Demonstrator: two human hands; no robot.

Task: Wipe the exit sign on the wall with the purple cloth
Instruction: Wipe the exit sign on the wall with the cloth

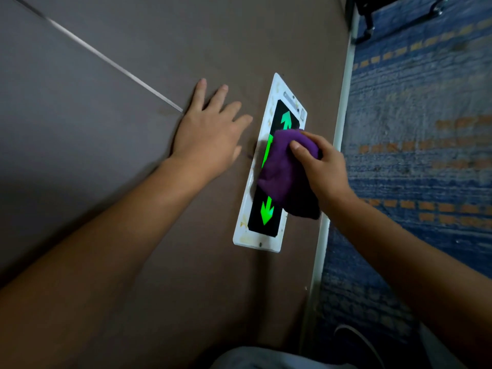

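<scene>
On the wall, purple cloth (286, 171) — right hand (323, 166) — hiding exit sign (266, 209) middle.

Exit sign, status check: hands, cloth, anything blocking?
Right hand grip shut on purple cloth, pressed over middle of exit sign. Left hand open, flat on wall beside sign. Both green arrows showing. Nothing in the way.
</scene>
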